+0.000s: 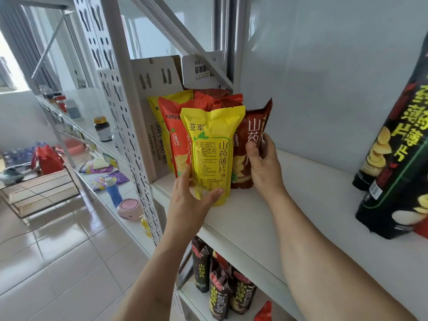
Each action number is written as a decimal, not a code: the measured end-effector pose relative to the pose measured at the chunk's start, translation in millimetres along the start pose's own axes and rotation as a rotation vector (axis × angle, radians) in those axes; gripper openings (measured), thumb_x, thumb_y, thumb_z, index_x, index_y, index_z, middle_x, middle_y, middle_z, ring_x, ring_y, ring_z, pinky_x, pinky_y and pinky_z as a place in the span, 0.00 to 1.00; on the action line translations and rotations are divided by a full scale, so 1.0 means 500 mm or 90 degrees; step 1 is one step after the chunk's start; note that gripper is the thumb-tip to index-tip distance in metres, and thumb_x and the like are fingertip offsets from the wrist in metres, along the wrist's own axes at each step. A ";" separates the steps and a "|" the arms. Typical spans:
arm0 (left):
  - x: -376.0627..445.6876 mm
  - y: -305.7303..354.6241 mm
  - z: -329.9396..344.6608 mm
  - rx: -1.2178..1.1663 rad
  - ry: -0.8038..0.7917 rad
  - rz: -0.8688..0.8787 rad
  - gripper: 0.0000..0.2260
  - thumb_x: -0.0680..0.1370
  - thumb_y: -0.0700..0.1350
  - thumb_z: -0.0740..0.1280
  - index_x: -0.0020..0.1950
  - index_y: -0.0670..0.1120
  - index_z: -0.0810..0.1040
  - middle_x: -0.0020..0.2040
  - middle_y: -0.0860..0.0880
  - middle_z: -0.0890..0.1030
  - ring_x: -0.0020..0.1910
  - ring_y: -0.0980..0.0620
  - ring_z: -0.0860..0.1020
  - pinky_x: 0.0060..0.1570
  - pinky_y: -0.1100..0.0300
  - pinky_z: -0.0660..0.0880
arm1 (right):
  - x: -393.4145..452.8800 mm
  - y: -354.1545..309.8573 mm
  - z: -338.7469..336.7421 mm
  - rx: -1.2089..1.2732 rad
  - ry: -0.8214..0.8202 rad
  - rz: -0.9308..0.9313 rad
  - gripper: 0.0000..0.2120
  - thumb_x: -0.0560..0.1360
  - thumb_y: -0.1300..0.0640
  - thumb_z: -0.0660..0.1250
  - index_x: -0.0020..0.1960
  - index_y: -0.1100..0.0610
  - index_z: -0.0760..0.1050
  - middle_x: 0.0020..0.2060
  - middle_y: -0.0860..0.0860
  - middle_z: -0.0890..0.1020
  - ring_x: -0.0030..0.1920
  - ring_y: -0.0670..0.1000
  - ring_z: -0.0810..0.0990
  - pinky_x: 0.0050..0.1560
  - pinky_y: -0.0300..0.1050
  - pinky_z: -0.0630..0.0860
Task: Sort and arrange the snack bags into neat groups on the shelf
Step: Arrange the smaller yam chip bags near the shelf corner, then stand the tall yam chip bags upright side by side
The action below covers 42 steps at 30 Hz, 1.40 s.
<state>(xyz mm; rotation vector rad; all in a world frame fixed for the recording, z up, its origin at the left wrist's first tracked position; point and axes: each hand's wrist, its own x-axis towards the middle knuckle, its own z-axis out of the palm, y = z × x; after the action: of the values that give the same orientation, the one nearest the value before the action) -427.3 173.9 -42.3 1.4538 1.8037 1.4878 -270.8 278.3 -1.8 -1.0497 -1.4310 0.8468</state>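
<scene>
A yellow snack bag (212, 149) stands upright at the front of a cluster on the white shelf (301, 205). My left hand (192, 200) grips its lower edge, thumb across the front. Behind it stand an orange-red bag (176, 135) and another yellow bag (157, 112). To the right a dark red-brown bag (251, 135) stands upright, and my right hand (261, 161) holds its right side. Black chip bags (398, 158) lean at the shelf's far right.
A cardboard box (159, 77) stands behind the cluster against the perforated upright (129, 126). Several dark snack bags (220, 283) fill the shelf below. The neighbouring shelving at left holds bottles (103, 129), a blue bottle (113, 191) and a pink device (129, 208). Tiled floor lies below left.
</scene>
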 end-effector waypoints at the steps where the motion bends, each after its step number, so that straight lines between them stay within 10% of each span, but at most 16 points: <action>1: -0.012 0.002 0.000 -0.004 0.026 -0.004 0.41 0.70 0.63 0.73 0.79 0.54 0.62 0.68 0.55 0.73 0.65 0.56 0.73 0.62 0.56 0.71 | -0.010 -0.005 -0.009 -0.005 -0.004 0.014 0.42 0.71 0.30 0.63 0.77 0.50 0.59 0.66 0.41 0.73 0.64 0.41 0.75 0.61 0.38 0.68; 6: -0.075 0.020 0.008 0.064 0.176 0.105 0.22 0.79 0.52 0.70 0.71 0.47 0.73 0.66 0.50 0.75 0.65 0.48 0.75 0.61 0.48 0.75 | -0.060 -0.028 -0.062 -0.155 0.064 0.017 0.28 0.79 0.41 0.62 0.73 0.56 0.68 0.68 0.51 0.75 0.68 0.49 0.73 0.61 0.39 0.66; 16: -0.101 0.114 0.128 0.127 -0.016 0.517 0.15 0.79 0.49 0.63 0.57 0.41 0.83 0.55 0.44 0.82 0.52 0.42 0.80 0.51 0.51 0.77 | -0.222 -0.101 -0.230 -0.624 0.124 -0.026 0.14 0.81 0.48 0.61 0.59 0.53 0.79 0.56 0.50 0.81 0.57 0.53 0.78 0.51 0.47 0.75; 26: -0.156 0.271 0.286 -0.024 -0.321 0.288 0.25 0.81 0.57 0.65 0.75 0.50 0.68 0.72 0.53 0.70 0.71 0.52 0.69 0.66 0.56 0.70 | -0.290 -0.117 -0.452 -0.534 0.390 0.019 0.13 0.78 0.46 0.66 0.60 0.51 0.77 0.54 0.46 0.81 0.53 0.48 0.80 0.49 0.45 0.75; 33: -0.145 0.337 0.429 -0.141 -0.362 0.150 0.42 0.72 0.59 0.75 0.80 0.52 0.58 0.76 0.52 0.67 0.74 0.52 0.66 0.71 0.49 0.69 | -0.217 -0.061 -0.576 -0.392 0.427 0.040 0.26 0.74 0.37 0.66 0.67 0.46 0.69 0.62 0.46 0.77 0.60 0.48 0.78 0.58 0.49 0.77; 42: -0.114 0.334 0.494 -0.186 -0.329 0.138 0.33 0.69 0.53 0.78 0.70 0.62 0.68 0.64 0.59 0.78 0.62 0.57 0.77 0.60 0.54 0.77 | -0.139 -0.023 -0.592 -0.290 0.461 0.045 0.37 0.69 0.32 0.67 0.72 0.44 0.62 0.65 0.45 0.75 0.64 0.51 0.76 0.62 0.59 0.76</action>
<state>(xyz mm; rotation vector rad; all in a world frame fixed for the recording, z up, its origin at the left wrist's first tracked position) -131.2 226.6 -2.0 1.7193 1.1075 1.2476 19.8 192.1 22.6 -1.5554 -0.9713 0.1279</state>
